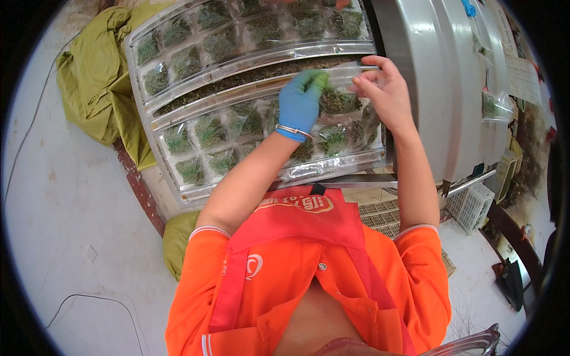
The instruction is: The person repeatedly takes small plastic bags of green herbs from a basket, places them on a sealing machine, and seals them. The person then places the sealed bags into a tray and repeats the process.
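Note:
My left hand (302, 100) wears a blue glove with green-stained fingertips and a thin metal bangle at its wrist. It pinches the upper part of a clear plastic bag (340, 102) filled with green, peppercorn-like produce. My bare right hand (383, 89) has its thumb and fingers at the other side of the same bag's clear upper end, index finger raised. The bag lies tilted over the near row of a metal-framed packing bed (178, 198). Several similar filled bags (209, 131) lie around it, partly hidden by my left forearm.
Across a gap strewn with loose produce (267, 71), more filled bags (185, 62) lie in rows. Another person's fingers (342, 3) show at the top edge. A stainless steel machine cover (427, 89) rises at right. Yellow-green cloth (95, 80) hangs left; a white plastic crate (471, 207) stands lower right.

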